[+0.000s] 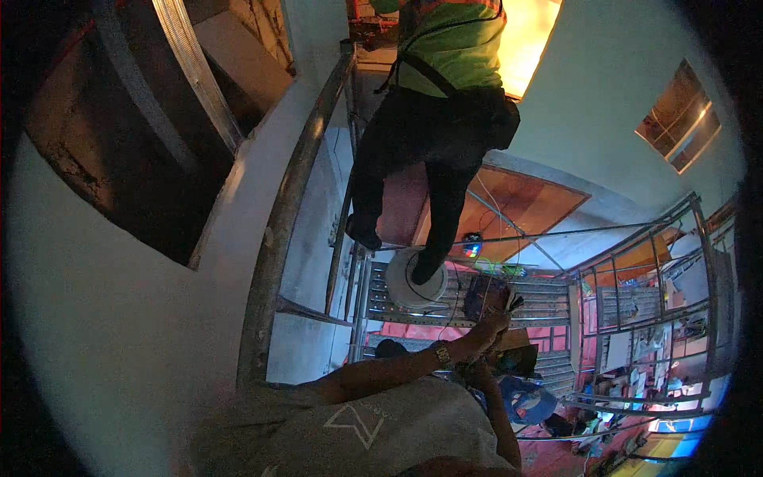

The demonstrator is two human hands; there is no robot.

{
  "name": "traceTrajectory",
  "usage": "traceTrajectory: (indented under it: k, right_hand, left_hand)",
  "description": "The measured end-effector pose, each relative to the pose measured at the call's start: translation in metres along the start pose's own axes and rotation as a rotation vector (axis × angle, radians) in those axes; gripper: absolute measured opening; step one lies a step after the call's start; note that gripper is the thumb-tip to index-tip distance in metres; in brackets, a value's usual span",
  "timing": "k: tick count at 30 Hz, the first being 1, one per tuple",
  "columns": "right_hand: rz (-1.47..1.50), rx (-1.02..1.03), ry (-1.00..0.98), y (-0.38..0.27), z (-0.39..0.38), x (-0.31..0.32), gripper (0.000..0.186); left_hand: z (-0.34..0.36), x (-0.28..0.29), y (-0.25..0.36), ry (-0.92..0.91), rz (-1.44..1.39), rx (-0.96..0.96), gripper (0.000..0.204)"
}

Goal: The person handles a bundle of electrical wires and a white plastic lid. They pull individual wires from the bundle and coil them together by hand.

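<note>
Scaffold post is showing worn metal, dull, scuffed. Platform planks are reading as ridged metal, faintly shiny. Metal channel is catching light, ribbed face. White bucket is looking like smooth plastic. Wall is reading matt, smooth. Brown panel is showing a wood-like face, low sheen. Grey T-shirt, black trousers are looking like matt cloth. Wristwatch is glinting like metal. Tan item is looking matt, material unclear.

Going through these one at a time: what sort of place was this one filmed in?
Probably a building site or an indoor renovation: metal scaffolding with a slatted platform, a person in a yellow-green top with one foot on a white bucket, and a large unfinished-looking opening.
</note>
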State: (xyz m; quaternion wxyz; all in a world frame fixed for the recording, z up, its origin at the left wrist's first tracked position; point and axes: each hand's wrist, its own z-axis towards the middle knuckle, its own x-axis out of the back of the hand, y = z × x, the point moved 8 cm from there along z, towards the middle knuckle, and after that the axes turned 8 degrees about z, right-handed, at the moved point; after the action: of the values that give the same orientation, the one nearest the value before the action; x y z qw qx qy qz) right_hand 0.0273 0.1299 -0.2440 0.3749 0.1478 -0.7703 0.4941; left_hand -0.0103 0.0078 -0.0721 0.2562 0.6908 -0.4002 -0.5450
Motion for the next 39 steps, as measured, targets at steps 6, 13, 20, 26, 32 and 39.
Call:
traceTrajectory:
  k: [6, 13, 20, 26, 32, 39]
  right_hand:
    - [0.073, -0.045, 0.009, 0.004, -0.005, 0.001, 0.064]
    - [0.104, -0.042, 0.015, 0.003, -0.002, 0.002, 0.064]
    - [0.131, -0.053, 0.023, 0.007, -0.004, -0.001, 0.064]
    - [0.231, -0.030, 0.091, 0.037, -0.010, -0.006, 0.065]
    - [0.180, -0.081, 0.041, 0.018, -0.014, -0.001, 0.056]
    - [0.168, -0.084, 0.044, 0.006, -0.012, 0.006, 0.047]
  left_hand:
    - [-0.003, 0.000, 0.003, -0.003, 0.013, 0.014, 0.037]
    - [-0.009, -0.003, 0.008, -0.058, 0.010, 0.021, 0.038]
    - [-0.005, -0.001, 0.014, -0.038, 0.072, -0.064, 0.037]
    - [0.004, -0.001, -0.002, -0.012, 0.059, 0.000, 0.036]
    - [-0.005, -0.004, 0.007, -0.032, -0.005, 0.002, 0.035]
    - [-0.011, -0.007, 0.014, -0.019, -0.004, 0.025, 0.036]
